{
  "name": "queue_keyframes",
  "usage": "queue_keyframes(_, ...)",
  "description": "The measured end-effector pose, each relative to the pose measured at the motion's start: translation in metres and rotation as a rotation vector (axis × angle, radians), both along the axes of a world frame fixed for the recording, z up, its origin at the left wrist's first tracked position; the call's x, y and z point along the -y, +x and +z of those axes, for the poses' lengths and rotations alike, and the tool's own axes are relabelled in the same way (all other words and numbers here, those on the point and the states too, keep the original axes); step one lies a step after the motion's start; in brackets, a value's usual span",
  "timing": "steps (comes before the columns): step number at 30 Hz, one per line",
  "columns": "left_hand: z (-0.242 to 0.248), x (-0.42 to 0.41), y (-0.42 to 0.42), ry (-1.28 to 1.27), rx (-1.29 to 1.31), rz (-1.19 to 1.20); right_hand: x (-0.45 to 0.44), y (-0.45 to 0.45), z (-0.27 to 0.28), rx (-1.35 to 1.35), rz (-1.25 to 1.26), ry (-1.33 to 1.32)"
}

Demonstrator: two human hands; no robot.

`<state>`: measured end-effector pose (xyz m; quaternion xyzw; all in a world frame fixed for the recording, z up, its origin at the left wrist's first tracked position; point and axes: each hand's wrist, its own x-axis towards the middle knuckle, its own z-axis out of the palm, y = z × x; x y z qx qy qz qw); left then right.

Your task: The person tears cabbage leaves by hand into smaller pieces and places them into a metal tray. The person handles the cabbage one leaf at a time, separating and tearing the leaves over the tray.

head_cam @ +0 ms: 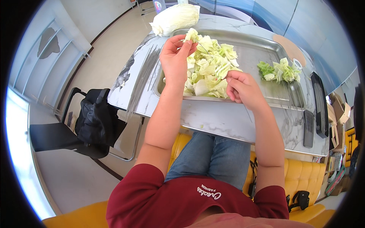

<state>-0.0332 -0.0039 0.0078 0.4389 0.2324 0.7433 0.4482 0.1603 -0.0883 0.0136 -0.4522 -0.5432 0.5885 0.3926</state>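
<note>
My left hand (177, 54) pinches a small bunch of cabbage leaf (191, 35) above the far left part of a steel tray (251, 51). A thin metal skewer (204, 48) runs from that leaf down to the right, over the heap of torn cabbage leaves (208, 65) in the tray. My right hand (242, 87) is at the tray's near edge, fingers curled, with a skewer's thin end (248, 112) showing below it. In the tray's right part lie skewered cabbage leaves (281, 71), their metal ends pointing towards me.
A whole cabbage (176, 19) lies behind the tray. Many skewers (144, 79) lie left on the marble-patterned table (205, 114). At right are a round board (288, 50), a tape roll (297, 63), a phone-like device (308, 128) and a long black case (319, 105). A black bag (95, 116) sits on a chair.
</note>
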Motion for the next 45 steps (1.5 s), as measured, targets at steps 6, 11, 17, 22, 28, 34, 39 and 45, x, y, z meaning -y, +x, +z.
queue_keyframes(6,-0.001,-0.001,-0.001,0.040,-0.058,0.077,0.000,-0.001,-0.002,-0.012,-0.005,0.009)
queue_keyframes(11,-0.003,-0.002,0.001,0.092,-0.120,0.128,-0.001,0.002,-0.004,-0.013,0.019,0.036)
queue_keyframes(17,-0.012,0.006,0.008,0.272,-0.508,0.282,-0.001,0.005,0.000,-0.039,0.010,0.005)
queue_keyframes(22,-0.011,0.021,0.023,0.278,-0.635,0.158,-0.005,0.006,-0.007,-0.154,-0.054,0.041)
queue_keyframes(28,-0.010,0.021,0.023,0.127,-0.520,-0.046,-0.005,0.002,-0.005,-0.158,-0.101,0.046)
queue_keyframes(34,-0.011,0.016,0.024,0.233,-0.516,0.035,-0.006,0.005,-0.004,-0.139,-0.090,0.031)
queue_keyframes(39,-0.016,0.012,0.024,0.180,-0.488,0.050,-0.004,0.002,-0.005,-0.126,-0.081,0.026)
queue_keyframes(45,-0.018,0.002,0.016,0.132,-0.382,0.068,0.018,0.012,-0.005,0.170,-0.159,0.192)
